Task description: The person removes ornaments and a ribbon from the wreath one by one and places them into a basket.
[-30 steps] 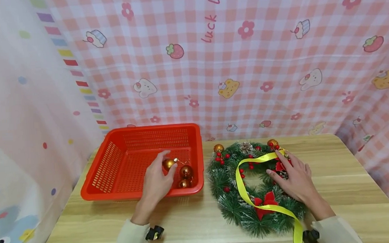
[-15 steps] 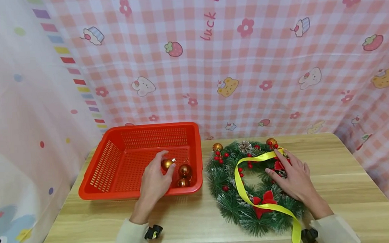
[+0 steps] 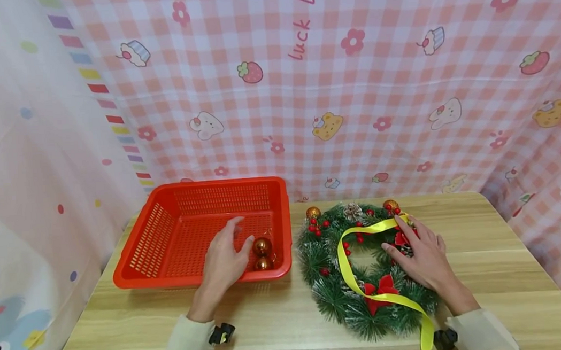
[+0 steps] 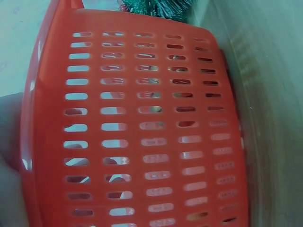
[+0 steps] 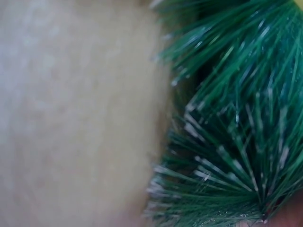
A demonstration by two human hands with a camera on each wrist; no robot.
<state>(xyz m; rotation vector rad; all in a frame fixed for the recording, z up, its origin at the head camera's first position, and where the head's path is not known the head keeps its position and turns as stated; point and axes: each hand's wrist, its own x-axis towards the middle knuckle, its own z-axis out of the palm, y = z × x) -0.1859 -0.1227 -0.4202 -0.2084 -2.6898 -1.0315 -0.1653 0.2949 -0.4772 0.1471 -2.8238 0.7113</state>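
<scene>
My left hand (image 3: 225, 256) reaches over the near wall of the red plastic basket (image 3: 205, 280), thumb and fingers spread apart. No ornament shows between them. Two shiny brown-gold ball ornaments (image 3: 262, 246) lie in the basket's right end, beside my thumb. In the left wrist view the slotted basket wall (image 4: 156, 142) hides most of what is inside. My right hand (image 3: 425, 257) rests on the right side of a green wreath (image 3: 333, 300), its fingers extended. Its fingertips touch the yellow ribbon (image 3: 346, 270) by a red flower. Green needles (image 5: 236, 156) fill much of the right wrist view.
Red berries, pine cones and a red poinsettia (image 3: 381, 292) decorate the wreath, and gold balls (image 3: 313, 212) sit at its far edge. The ribbon trails off toward the near table edge. Behind the wooden table (image 3: 280, 325) hangs a pink checked cloth (image 3: 286, 105).
The gold ball seen between my left thumb and fingers is out of sight now. The brown-gold balls shifted slightly left. My hands have hardly moved.
</scene>
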